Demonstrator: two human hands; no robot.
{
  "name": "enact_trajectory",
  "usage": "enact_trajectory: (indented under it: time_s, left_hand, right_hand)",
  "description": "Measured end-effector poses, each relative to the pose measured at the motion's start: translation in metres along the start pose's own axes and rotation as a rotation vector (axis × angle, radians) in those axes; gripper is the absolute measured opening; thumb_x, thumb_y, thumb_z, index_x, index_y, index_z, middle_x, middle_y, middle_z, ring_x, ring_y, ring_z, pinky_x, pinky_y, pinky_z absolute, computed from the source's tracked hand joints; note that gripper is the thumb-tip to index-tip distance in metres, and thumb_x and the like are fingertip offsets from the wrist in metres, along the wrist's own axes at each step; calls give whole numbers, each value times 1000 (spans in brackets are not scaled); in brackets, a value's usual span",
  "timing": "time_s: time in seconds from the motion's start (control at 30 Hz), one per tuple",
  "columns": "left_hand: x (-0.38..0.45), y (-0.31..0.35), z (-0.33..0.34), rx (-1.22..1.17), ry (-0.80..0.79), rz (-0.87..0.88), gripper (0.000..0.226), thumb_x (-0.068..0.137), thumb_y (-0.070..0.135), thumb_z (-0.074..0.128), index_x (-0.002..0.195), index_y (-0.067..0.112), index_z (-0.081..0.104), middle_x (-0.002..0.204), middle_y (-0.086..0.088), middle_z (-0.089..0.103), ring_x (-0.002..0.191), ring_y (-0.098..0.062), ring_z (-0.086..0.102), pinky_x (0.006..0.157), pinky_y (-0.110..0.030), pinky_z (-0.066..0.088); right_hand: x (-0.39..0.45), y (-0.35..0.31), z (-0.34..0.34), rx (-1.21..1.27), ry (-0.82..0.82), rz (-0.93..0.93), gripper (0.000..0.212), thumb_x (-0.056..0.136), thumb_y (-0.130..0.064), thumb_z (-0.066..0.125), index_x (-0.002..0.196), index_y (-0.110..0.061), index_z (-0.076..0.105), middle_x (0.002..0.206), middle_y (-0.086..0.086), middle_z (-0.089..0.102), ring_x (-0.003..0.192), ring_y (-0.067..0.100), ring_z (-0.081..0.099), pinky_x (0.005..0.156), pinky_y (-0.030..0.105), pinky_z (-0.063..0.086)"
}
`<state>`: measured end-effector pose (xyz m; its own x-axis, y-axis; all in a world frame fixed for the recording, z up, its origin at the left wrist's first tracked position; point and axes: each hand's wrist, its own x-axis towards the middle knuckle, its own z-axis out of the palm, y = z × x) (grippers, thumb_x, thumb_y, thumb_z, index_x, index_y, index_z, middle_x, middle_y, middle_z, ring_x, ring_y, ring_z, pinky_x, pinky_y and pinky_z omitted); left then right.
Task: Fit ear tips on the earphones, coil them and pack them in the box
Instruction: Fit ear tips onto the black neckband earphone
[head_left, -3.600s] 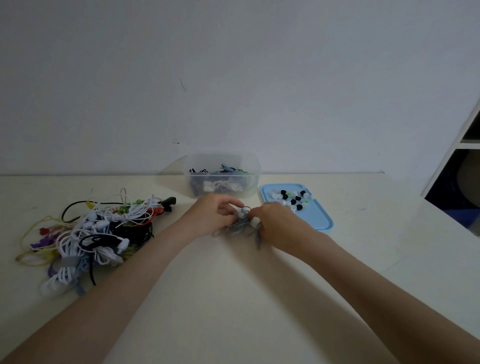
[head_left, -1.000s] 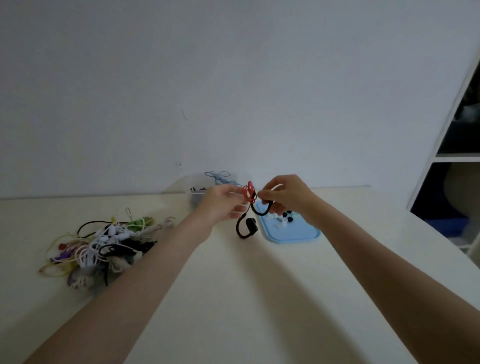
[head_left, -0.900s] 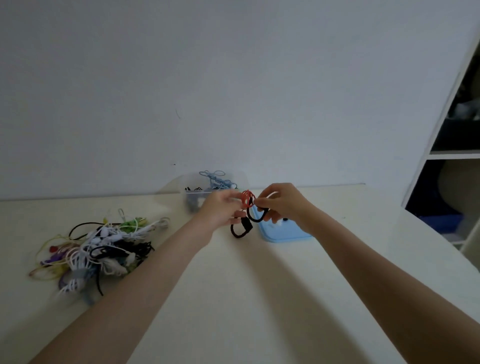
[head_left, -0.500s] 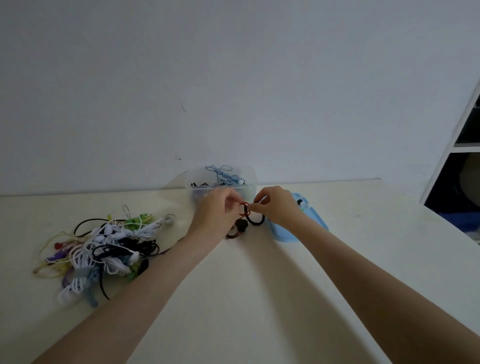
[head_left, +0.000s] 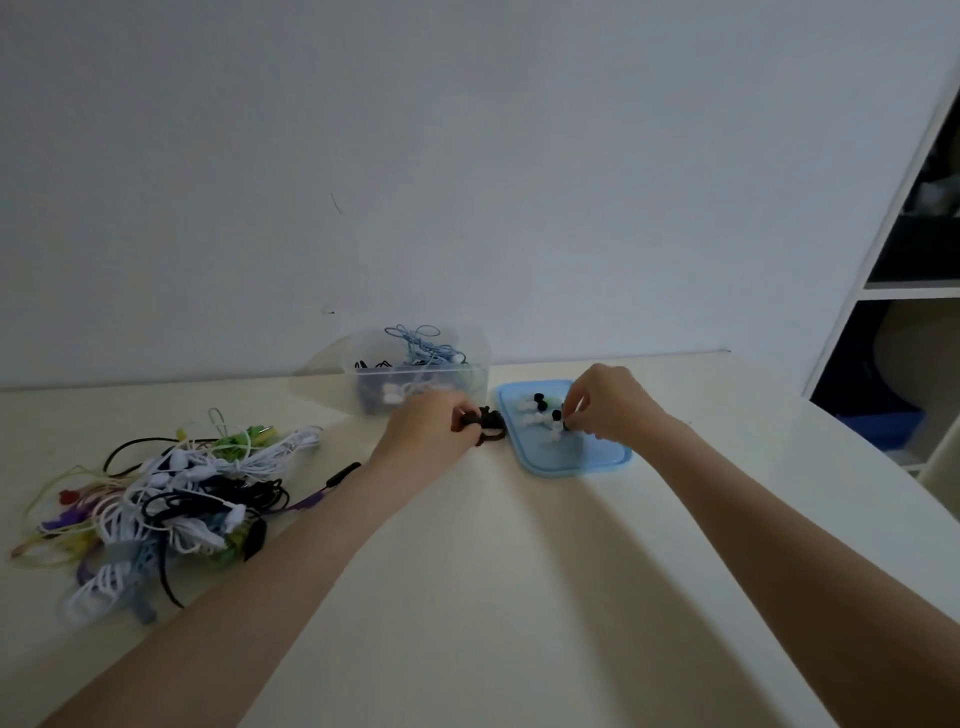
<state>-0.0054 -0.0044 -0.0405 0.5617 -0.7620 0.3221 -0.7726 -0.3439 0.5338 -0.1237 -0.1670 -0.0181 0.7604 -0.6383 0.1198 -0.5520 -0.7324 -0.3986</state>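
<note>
My left hand (head_left: 428, 428) grips a black ear-hook earphone (head_left: 488, 423) on the table, just left of the blue lid (head_left: 571, 457). My right hand (head_left: 608, 402) is over the lid, with its fingertips pinching a small black ear tip (head_left: 560, 415) among several black and white ear tips (head_left: 537, 410). Behind my left hand stands the clear plastic box (head_left: 415, 376), holding coiled earphones with a light blue cable (head_left: 418, 343) on top.
A tangled pile of earphones (head_left: 166, 493) in white, black, green and purple lies on the table at the left. A white shelf unit (head_left: 904, 291) stands at the right. The wall runs along the table's far edge.
Both hands came down from mid-air to the table with the black earphone. My right hand let go of it and moved right onto the blue lid, onto an ear tip.
</note>
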Motion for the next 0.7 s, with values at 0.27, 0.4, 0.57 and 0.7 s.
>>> enact_trajectory:
  time_s: [0.27, 0.4, 0.57, 0.7]
  left_hand:
    - [-1, 5, 0, -787, -15, -326, 15, 84, -2, 58, 76, 12, 57, 75, -6, 65, 57, -7, 64, 61, -18, 53]
    - [-3, 0, 8, -793, 27, -327, 18, 83, -3, 58, 79, 14, 53, 79, -7, 66, 59, -12, 64, 48, -14, 48]
    - [-6, -6, 17, -717, 45, -200, 23, 81, 1, 61, 82, 24, 59, 93, -7, 68, 79, -19, 64, 64, -22, 50]
    - [-9, -13, 23, -663, 58, -97, 32, 78, -1, 66, 80, 32, 64, 89, 5, 67, 84, -15, 62, 78, -32, 52]
  right_hand:
    - [-2, 6, 15, 33, 62, 6, 12, 80, -1, 60, 87, -4, 69, 92, 12, 64, 87, 26, 57, 66, 24, 40]
    - [-1, 12, 20, 60, 113, 24, 12, 78, -1, 57, 69, -9, 57, 70, 2, 51, 75, 20, 46, 50, 19, 29]
    - [2, 14, 25, 120, 133, 19, 15, 80, -9, 62, 95, -9, 64, 82, 8, 57, 76, 19, 49, 57, 23, 35]
    - [-1, 13, 26, 43, 162, -8, 17, 84, -9, 58, 95, -9, 71, 95, 10, 66, 82, 22, 56, 68, 23, 37]
